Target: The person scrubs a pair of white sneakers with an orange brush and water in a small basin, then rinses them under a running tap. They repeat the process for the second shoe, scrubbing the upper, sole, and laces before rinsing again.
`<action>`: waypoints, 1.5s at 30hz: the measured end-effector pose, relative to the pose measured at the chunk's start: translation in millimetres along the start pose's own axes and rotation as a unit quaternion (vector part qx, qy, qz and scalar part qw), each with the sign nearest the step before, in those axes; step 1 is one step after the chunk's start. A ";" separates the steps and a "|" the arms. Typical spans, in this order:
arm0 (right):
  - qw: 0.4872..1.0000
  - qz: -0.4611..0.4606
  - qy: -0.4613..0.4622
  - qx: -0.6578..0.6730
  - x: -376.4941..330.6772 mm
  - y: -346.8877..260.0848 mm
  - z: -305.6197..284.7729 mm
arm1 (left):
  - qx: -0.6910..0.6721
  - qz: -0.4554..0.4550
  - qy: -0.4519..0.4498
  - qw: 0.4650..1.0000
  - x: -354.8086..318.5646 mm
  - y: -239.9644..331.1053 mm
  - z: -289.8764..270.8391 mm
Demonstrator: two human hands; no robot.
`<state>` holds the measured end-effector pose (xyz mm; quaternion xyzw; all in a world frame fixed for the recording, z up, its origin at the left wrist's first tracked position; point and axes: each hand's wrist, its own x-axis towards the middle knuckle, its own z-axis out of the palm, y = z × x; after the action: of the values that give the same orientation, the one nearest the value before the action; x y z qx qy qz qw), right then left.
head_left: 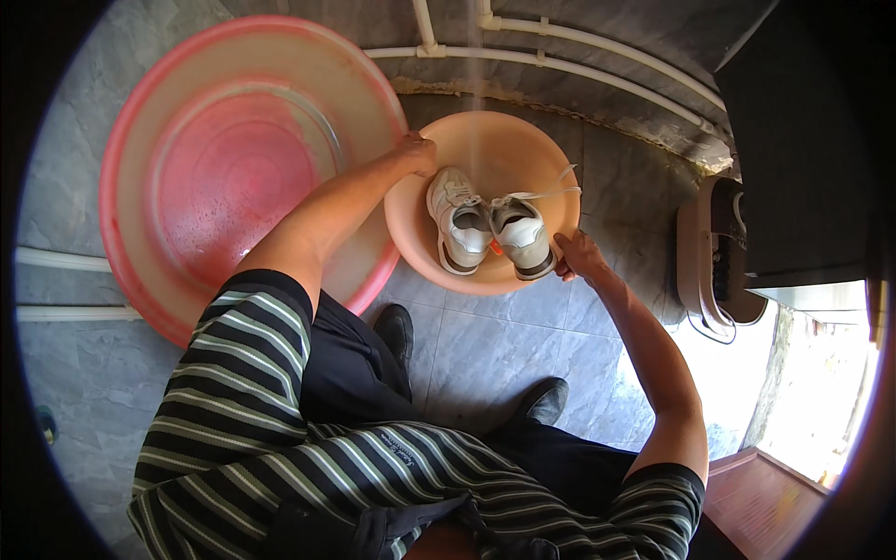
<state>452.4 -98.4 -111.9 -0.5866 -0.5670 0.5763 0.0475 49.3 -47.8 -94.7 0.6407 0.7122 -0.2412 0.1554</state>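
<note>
An orange plastic basin (535,140) stands in front of me with a pair of white and beige sneakers inside. The left sneaker (464,229) leans on the basin's wall, toe pointing away from me. Beside it the right sneaker (521,231) lies with a loose lace trailing over the right rim. A small bright orange bit shows between their heels. My left hand (417,155) is closed round the basin's left rim. On the near right rim, my right hand (581,256) grips the edge, thumb and fingers bent. A pale streak like running water drops into the basin.
A large pink and cream basin (369,84) stands at the left, close against the orange one. White pipes (560,62) run along the far wall. At the right are a beige appliance-like object (692,252) and a dark cabinet (812,149). My shoes rest on grey tiles.
</note>
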 end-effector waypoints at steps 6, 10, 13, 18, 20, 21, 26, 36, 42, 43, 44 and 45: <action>1.000 0.001 -0.008 -0.009 4.5 4.2 -2.9 | 0.006 0.009 0.001 1.000 -1.8 5.3 -2.4; 1.000 0.003 -0.015 0.001 2.0 4.1 -3.1 | 0.022 0.017 -0.019 0.999 -4.1 7.9 -4.8; 1.000 0.007 -0.013 -0.008 0.8 -1.8 1.0 | 0.018 -0.004 -0.020 1.000 2.4 0.8 0.4; 1.000 -0.002 -0.019 -0.008 -2.0 -2.2 -0.4 | -0.002 -0.008 0.010 1.000 4.1 3.0 5.4; 1.000 -0.003 -0.017 -0.012 -1.2 -0.8 -1.1 | -0.005 0.007 0.001 1.000 1.4 4.1 1.0; 1.000 -0.003 -0.016 -0.014 -1.2 0.2 -1.3 | -0.004 0.007 -0.004 1.000 -0.3 5.2 -0.4; 1.000 -0.005 -0.006 -0.015 0.7 1.5 -0.7 | -0.013 -0.005 -0.008 1.000 2.7 0.4 2.0; 1.000 -0.002 -0.006 -0.020 -1.0 0.3 -2.8 | 0.023 0.013 -0.024 0.999 -1.7 6.1 -5.1; 1.000 0.009 0.000 -0.025 -1.6 -1.5 -1.1 | -0.002 -0.006 -0.010 1.000 -6.6 7.7 -3.5; 1.000 0.008 -0.003 -0.020 -0.2 -0.6 -1.2 | 0.013 -0.001 -0.027 1.000 -4.8 7.5 -5.5; 1.000 0.007 -0.005 -0.016 1.1 0.5 -1.5 | 0.028 0.003 -0.044 0.999 -3.6 7.2 -7.3; 1.000 0.007 -0.008 -0.012 2.3 1.6 -1.8 | 0.024 0.001 -0.033 0.999 -3.0 6.5 -6.9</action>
<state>454.0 -96.2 -113.9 -0.5861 -0.5703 0.5746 0.0322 56.7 -46.1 -88.3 0.6369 0.7000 -0.2784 0.1636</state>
